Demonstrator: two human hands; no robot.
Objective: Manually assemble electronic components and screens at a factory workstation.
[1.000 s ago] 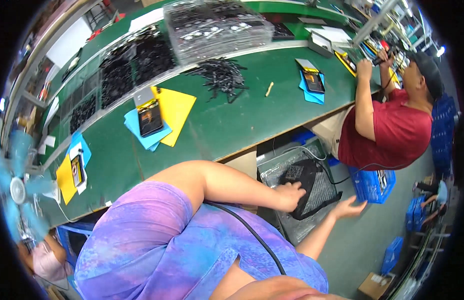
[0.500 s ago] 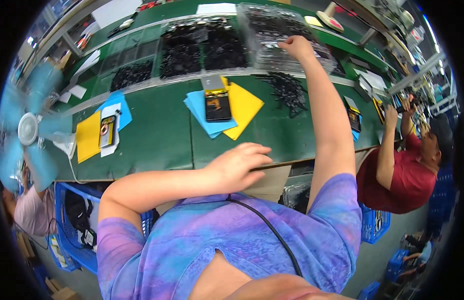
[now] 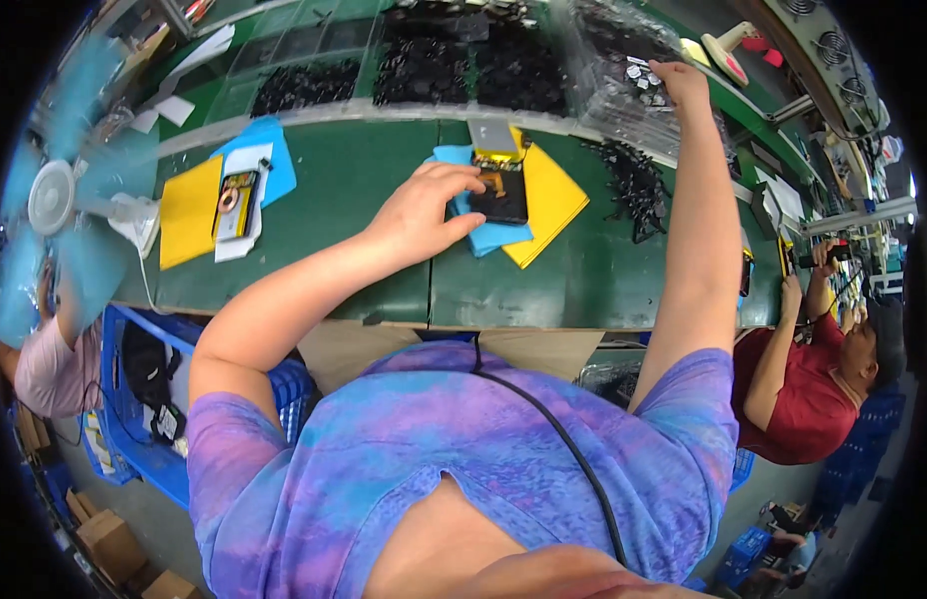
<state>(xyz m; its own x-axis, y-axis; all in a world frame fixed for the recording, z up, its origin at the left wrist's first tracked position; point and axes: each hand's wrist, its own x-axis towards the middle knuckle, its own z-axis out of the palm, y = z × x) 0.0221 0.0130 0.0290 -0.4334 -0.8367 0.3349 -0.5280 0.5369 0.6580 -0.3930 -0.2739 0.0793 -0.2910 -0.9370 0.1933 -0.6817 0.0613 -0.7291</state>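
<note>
An opened phone-like device (image 3: 500,197) with a black lower part and a raised silver panel (image 3: 494,137) lies on blue sheets (image 3: 500,237) and yellow sheets (image 3: 553,200). At its left edge is my left hand (image 3: 414,210), thumb and fingers apart, the fingertips reaching its rim; firm contact cannot be made out. Far off to the right, my right hand (image 3: 686,88) is closed in a pinch over a stack of clear plastic trays (image 3: 608,90) with small white and dark pieces. Whatever the pinch holds is too small to name.
A second device (image 3: 236,205) rests on white, yellow and blue sheets at left. Loose black parts (image 3: 635,190) lie right of centre; dark parts fill bins (image 3: 424,65) behind. A blue fan (image 3: 52,198) spins at far left. A co-worker in a red shirt (image 3: 808,394) works at right.
My left hand has moved from near my body out to the device's left edge. The right hand remains pinched over the clear trays. The whole view has shifted.
</note>
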